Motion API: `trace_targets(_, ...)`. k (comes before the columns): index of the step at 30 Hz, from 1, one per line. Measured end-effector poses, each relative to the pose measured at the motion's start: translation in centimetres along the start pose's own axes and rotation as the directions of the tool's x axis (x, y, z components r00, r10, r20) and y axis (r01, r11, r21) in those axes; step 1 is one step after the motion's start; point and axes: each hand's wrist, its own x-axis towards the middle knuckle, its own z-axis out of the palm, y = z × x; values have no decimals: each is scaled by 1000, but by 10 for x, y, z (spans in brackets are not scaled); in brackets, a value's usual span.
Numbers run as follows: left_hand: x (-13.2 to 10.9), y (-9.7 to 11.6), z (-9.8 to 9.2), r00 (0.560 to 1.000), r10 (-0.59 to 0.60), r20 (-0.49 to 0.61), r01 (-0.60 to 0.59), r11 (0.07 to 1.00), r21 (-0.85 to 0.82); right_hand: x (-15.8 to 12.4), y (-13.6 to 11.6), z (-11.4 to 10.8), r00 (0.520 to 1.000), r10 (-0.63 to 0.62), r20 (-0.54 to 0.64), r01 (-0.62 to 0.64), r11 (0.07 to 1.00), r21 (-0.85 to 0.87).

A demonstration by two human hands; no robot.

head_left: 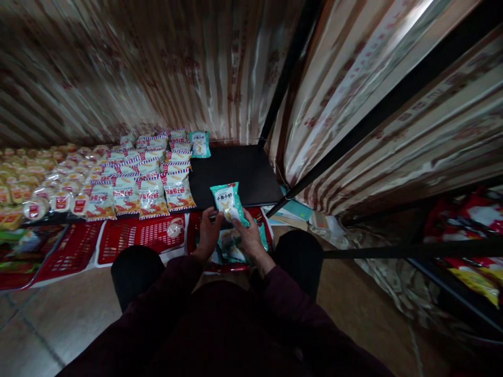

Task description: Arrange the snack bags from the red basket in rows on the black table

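A teal and white snack bag (227,203) is held up over the front edge of the black shelf (231,173), its printed face toward me. My right hand (250,236) grips the bag by its lower right side. At the lower left edge, my left hand (209,231) closes on it with curled fingers and thumb. Below my hands, more teal bags lie in a red basket (191,230), partly hidden by my wrists. Another teal snack bag (200,144) stands at the back of the shelf, beside rows of striped-edge shrimp snack bags (152,195).
Round wrapped packages (58,180) fill the shelf's left part. Another red basket (141,238) sits below the shelf, between my left knee and the shelf. Black posts (310,183) rise at right, before a striped curtain (176,68). Red packages (471,220) lie far right.
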Motion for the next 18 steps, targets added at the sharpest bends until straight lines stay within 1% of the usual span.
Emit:
trace_targets(2,2,3,4,997,70,-36,-69,997,24,1,-3,1,997,-71,-6,70,993,-96)
trace_targets(4,2,6,7,989,149,-7,-149,989,27,1,-7,1,984,-176,9,174,962,-212)
trace_targets(5,2,8,7,985,174,23,-174,985,10,1,-9,1,970,-242,18,237,929,-284)
trace_targets(7,1,11,7,979,178,98,-172,983,-65,1,-12,0,921,-386,48,366,821,-439)
trace_targets(9,-1,15,5,975,137,177,-106,979,-174,-1,-15,-1,856,-506,107,468,668,-579)
trace_targets(10,-3,17,4,969,111,219,-60,972,-228,-3,-17,-2,825,-544,151,503,587,-634)
trace_targets(12,-6,21,2,955,61,291,33,951,-307,-7,-18,-3,782,-574,244,546,440,-713)
trace_targets(14,-8,25,1,947,27,321,85,940,-329,-11,-18,-2,754,-572,322,569,325,-756)
trace_targets(16,-8,27,1,954,13,301,86,946,-312,-16,-16,0,729,-571,377,590,247,-769)
trace_targets(18,-7,29,1,963,10,271,70,957,-282,-19,-12,3,705,-578,412,607,192,-771)
